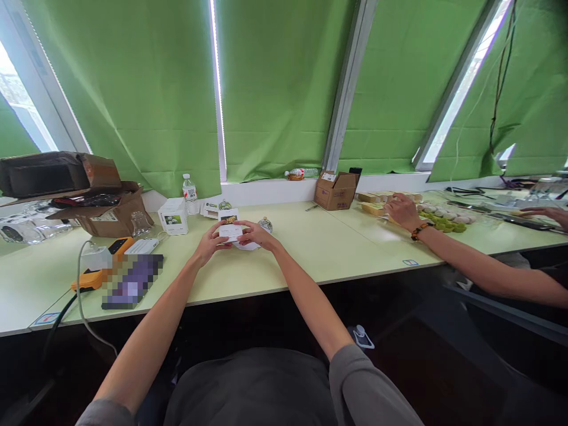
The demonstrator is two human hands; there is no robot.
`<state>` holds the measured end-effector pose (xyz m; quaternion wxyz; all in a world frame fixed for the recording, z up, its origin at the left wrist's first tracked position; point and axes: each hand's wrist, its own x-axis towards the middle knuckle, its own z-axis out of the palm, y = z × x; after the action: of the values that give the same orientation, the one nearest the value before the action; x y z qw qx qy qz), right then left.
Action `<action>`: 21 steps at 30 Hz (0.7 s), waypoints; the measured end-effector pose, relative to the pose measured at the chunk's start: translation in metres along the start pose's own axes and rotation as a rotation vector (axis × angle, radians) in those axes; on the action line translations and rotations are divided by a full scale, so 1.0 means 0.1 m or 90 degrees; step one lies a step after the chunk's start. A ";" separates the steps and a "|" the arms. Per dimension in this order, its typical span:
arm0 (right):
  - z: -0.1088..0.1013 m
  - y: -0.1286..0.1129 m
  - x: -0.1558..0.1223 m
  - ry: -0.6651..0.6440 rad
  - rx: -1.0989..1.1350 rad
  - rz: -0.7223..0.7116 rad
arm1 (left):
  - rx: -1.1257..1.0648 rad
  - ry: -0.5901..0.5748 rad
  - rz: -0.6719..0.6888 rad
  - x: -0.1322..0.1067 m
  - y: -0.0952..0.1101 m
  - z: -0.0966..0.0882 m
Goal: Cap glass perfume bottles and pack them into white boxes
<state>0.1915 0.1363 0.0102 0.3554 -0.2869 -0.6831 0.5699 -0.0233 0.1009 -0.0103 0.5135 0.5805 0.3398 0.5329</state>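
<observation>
Just above the table, I hold a small white printed box (229, 232) with a dark picture and gold shapes on its upper part. My left hand (209, 244) grips its left side, fingers bent around the edge. From the other side, my right hand (256, 235) is closed on the box's right edge. Beside my right hand is a round patterned ornament (265, 224), with another ornament (225, 205) behind the box. Something white lies under my right hand, mostly hidden. A larger white box (173, 216) with a photo on it stands to the left.
A water bottle (189, 194) stands behind the white box. Cardboard boxes (109, 216), an orange power strip (91, 279) and a blurred flat object (133, 283) are left. A brown carton (336, 190) sits at the back. On the right, a co-worker's hand (402, 211) is over yellow trays.
</observation>
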 end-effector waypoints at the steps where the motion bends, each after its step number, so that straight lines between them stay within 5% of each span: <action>1: 0.00 0.00 0.00 0.000 0.001 0.000 | 0.000 0.000 -0.001 0.00 0.00 0.00; 21: -0.02 0.04 0.04 0.008 0.002 -0.002 | -0.012 0.004 -0.014 -0.01 0.00 0.01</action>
<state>0.1904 0.1414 0.0069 0.3613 -0.2887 -0.6805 0.5683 -0.0225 0.1000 -0.0101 0.5232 0.5703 0.3428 0.5325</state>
